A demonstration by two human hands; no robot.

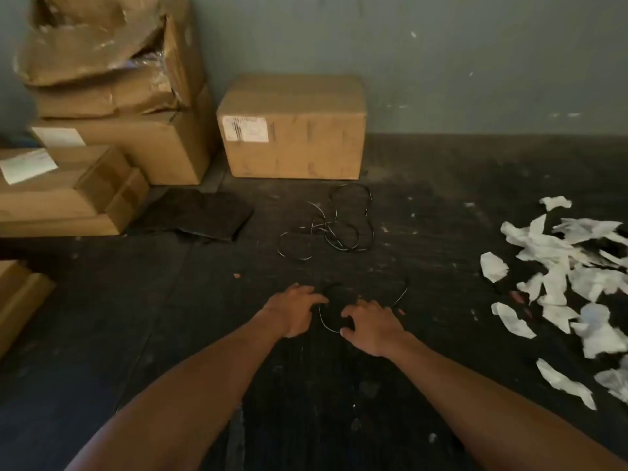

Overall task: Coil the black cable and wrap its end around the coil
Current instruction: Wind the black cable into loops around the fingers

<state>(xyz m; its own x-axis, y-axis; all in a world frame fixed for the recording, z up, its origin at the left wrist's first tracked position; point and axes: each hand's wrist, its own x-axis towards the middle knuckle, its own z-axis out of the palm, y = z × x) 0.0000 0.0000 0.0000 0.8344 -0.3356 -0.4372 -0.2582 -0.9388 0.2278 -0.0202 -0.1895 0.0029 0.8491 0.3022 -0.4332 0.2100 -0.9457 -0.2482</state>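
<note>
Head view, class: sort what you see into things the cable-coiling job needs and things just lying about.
Job: black cable, left hand, right hand.
Lying about: second tangled cable, cardboard boxes, torn white paper, black sheet.

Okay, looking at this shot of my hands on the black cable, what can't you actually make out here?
Head view, the only one:
- Whether left hand or right hand grips the black cable: fingers cover it, dark floor swallows it.
- Cable ends: lost in the tangle.
- Box label: blurred, too small.
</note>
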